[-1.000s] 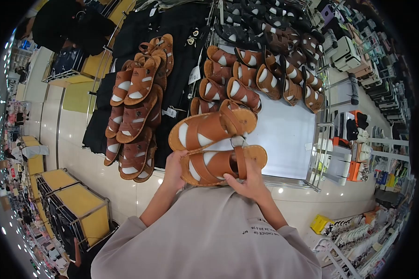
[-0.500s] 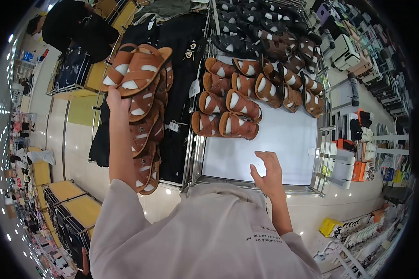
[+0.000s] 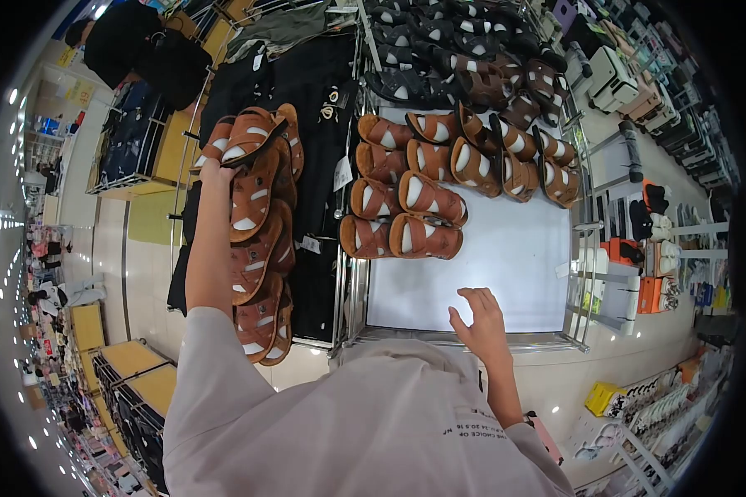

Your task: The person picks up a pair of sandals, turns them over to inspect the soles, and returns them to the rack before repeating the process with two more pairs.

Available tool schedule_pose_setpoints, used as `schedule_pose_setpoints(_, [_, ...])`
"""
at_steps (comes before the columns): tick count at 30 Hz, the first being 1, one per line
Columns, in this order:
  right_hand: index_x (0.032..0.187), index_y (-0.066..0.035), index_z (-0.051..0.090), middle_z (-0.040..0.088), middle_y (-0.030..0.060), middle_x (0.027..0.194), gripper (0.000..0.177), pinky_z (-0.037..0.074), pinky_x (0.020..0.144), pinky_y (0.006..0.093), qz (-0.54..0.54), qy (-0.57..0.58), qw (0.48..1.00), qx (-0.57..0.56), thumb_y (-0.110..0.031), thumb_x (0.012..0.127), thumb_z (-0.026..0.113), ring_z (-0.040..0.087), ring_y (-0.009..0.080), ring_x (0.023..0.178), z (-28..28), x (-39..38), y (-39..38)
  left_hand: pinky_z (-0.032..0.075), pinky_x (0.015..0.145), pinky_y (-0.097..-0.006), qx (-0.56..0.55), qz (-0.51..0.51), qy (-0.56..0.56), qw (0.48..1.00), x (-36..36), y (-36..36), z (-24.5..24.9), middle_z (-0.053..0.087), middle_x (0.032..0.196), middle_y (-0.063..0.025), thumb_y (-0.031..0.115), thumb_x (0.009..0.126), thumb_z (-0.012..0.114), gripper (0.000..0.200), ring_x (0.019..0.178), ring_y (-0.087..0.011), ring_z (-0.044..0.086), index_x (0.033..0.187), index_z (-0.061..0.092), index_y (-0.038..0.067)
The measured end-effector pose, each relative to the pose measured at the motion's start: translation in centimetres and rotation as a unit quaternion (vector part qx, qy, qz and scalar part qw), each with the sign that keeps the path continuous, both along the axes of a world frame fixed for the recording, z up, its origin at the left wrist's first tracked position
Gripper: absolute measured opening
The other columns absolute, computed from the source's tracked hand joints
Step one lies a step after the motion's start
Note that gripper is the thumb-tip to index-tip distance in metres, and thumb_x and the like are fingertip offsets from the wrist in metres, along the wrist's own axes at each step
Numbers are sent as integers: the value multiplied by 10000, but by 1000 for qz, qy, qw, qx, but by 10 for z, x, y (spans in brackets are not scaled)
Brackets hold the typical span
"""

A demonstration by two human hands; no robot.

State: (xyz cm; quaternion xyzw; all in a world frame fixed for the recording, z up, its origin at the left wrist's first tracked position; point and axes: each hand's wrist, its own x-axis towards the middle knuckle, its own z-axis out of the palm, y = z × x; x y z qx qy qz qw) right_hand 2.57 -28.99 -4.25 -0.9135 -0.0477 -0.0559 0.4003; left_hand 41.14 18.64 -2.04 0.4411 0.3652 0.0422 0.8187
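At the left, my left hand (image 3: 216,172) grips a pair of brown sandals (image 3: 251,137) by its near end, above a row of more brown sandals (image 3: 257,255) lying over black clothes (image 3: 317,161). Its fingers are partly hidden by the pair. My right hand (image 3: 482,320) hovers over the bare front part of a white display board (image 3: 506,257), fingers apart and holding nothing. Beyond it on the board stand several brown sandals (image 3: 427,236) in rows, with white filling inside. Dark sandals (image 3: 472,83) fill the far end.
Metal rails (image 3: 350,290) run between the clothes and the board. A person in black (image 3: 145,54) stands at the upper left. Suitcases (image 3: 613,79) line the upper right, and orange shoe boxes (image 3: 651,294) sit at the right. A low yellow-topped stand (image 3: 137,360) is at the lower left.
The sandals in my left hand have tilted and come lower, nearer the row. My right hand has moved slightly down, still open. The whole view has shifted a little.
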Motion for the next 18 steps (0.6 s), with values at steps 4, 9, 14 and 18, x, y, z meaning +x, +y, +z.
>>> schedule_pose_setpoints(4, [1003,10,596,640,151,950,279,480,773,402,4,14,1000,1,-94,765,702,587,325,868,-2,-1,1,452,954,-664,-3,-12,10,1000,6,-1,-8,416,1381,-260,202,1018,309,421,1219,-445,485,1374,352,-19])
schedule_pose_setpoints(9, [992,10,599,644,149,953,268,481,774,406,15,18,1000,-2,-92,766,701,592,326,876,-5,-1,2,448,953,-670,-7,-26,27,999,9,5,-19,407,1388,-265,207,1018,312,424,1226,-451,476,1375,345,-20])
schedule_pose_setpoints(14, [973,13,604,651,143,950,262,470,775,406,16,17,1000,-9,-110,763,698,592,316,889,-7,0,2,444,953,-675,-13,-37,46,998,6,23,-25,397,1396,-269,211,1019,316,426,1233,-458,466,1375,339,-21])
schedule_pose_setpoints(18, [963,10,609,655,139,949,250,473,778,408,21,23,999,-16,-110,764,698,594,315,889,-9,-1,1,496,925,-632,-30,-44,88,995,8,50,-30,466,1332,-260,250,1010,357,429,1190,-443,512,1321,394,-43])
